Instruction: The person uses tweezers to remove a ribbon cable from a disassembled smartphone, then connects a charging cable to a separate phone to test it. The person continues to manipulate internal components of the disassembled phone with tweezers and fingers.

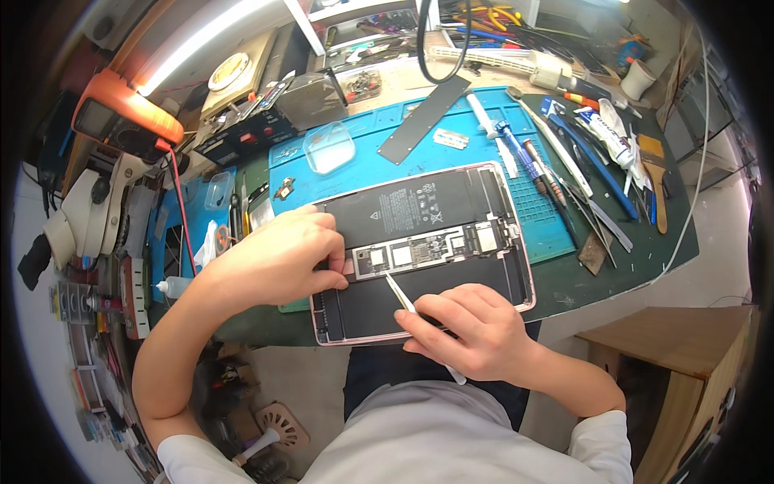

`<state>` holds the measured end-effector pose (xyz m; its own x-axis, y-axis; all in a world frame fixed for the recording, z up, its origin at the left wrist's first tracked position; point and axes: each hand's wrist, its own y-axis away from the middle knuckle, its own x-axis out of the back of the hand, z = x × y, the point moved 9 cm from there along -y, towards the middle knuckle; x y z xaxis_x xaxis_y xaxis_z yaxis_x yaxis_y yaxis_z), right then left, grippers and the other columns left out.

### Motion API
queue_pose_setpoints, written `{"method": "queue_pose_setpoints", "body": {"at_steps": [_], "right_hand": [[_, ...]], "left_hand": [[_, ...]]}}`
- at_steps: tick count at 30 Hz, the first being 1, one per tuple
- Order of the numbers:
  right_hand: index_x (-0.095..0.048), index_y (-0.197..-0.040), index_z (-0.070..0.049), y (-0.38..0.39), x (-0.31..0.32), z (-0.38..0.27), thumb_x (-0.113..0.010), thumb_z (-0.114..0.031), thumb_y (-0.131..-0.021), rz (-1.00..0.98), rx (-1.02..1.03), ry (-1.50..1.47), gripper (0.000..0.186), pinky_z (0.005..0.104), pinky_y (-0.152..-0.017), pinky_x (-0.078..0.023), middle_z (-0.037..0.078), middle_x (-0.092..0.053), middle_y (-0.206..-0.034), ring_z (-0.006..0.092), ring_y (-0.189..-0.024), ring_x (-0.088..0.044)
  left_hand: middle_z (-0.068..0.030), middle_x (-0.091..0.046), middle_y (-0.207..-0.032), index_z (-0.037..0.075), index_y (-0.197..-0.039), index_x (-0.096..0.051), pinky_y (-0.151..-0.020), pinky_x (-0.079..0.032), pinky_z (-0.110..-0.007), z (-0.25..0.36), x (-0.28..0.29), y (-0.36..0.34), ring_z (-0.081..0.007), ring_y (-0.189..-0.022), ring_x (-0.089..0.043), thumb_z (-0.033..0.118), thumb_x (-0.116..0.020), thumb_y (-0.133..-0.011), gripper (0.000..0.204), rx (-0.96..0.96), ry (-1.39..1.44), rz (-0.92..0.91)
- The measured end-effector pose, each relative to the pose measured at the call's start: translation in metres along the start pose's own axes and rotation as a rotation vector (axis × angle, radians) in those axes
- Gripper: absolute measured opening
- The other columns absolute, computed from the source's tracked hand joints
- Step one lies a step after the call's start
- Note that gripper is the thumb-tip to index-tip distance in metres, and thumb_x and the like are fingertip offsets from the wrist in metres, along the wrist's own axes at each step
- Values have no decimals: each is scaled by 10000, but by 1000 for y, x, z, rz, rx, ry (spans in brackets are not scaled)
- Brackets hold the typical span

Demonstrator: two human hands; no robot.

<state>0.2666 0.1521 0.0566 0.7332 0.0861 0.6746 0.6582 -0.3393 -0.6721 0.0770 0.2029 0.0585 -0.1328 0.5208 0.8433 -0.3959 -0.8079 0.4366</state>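
An opened tablet (528, 284) with a pink-gold frame lies before me, its near edge by my lap. Dark batteries (395, 206) flank a long circuit board (425, 251) with silvery chips along the tablet's middle. My left hand (294, 252) rests over the left side, its thumb and fingers pinched together at the board's left end, beside a small pinkish strip. What they grip is hidden. In my right hand (476, 331) is a pair of tweezers (401, 294), pointing up and left, with the tip at the board's lower edge.
A blue work mat (367, 179) lies under a black flat plate (423, 121) and a clear plastic tray (329, 148). Brushes, syringes and a paste tube (606, 137) crowd the right. An orange multimeter (129, 117) stands left, its red lead (179, 194) hanging down. A wooden cabinet (669, 339) is at lower right.
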Motion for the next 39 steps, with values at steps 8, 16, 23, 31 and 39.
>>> {"method": "queue_pose_setpoints", "body": {"at_steps": [8, 16, 23, 31, 39], "right_hand": [[-778, -1142, -96, 1, -1, 1, -788, -315, -928, 21, -12, -2, 306, 318, -694, -540, 26, -668, -1040, 171, -809, -654], [-739, -1151, -3, -11, -4, -14, -781, -200, -900, 24, 25, -69, 322, 321, -747, -554, 87, -664, -1066, 191, -850, -686], [-740, -1124, 56, -17, -21, -25, -739, -87, -834, -4, 63, -6, 324, 305, -718, -548, 112, -678, -1027, 193, -840, -676], [-738, -1123, 64, -18, -28, -25, -714, -80, -835, -20, 103, 109, 323, 285, -703, -529, 128, -683, -1048, 184, -839, -659], [-741, -1115, 59, -18, -27, -25, -717, -84, -853, -9, 112, 108, 299, 279, -703, -530, 118, -685, -1040, 176, -837, -658]], "left_hand": [[-88, -644, -966, 49, -946, -735, -906, -505, -396, -6, 4, 16, -294, -1027, -620, 160, -816, -891, 148, 4, 108, 204], [-60, -680, -956, -2, -1044, -697, -778, -554, -317, -40, -6, 34, -157, -873, -676, 75, -799, -933, 169, 235, 406, 394], [-62, -685, -993, -8, -1052, -704, -841, -557, -322, -41, -11, 39, -162, -915, -686, 6, -784, -917, 157, 166, 480, 410], [-88, -673, -1033, 36, -1130, -761, -844, -558, -384, -20, -8, 51, -278, -966, -667, 9, -784, -891, 242, -129, 149, 618], [-99, -668, -1096, 35, -1213, -758, -878, -530, -401, -8, -17, 58, -295, -1002, -640, -24, -795, -860, 360, -109, -4, 690]]}}
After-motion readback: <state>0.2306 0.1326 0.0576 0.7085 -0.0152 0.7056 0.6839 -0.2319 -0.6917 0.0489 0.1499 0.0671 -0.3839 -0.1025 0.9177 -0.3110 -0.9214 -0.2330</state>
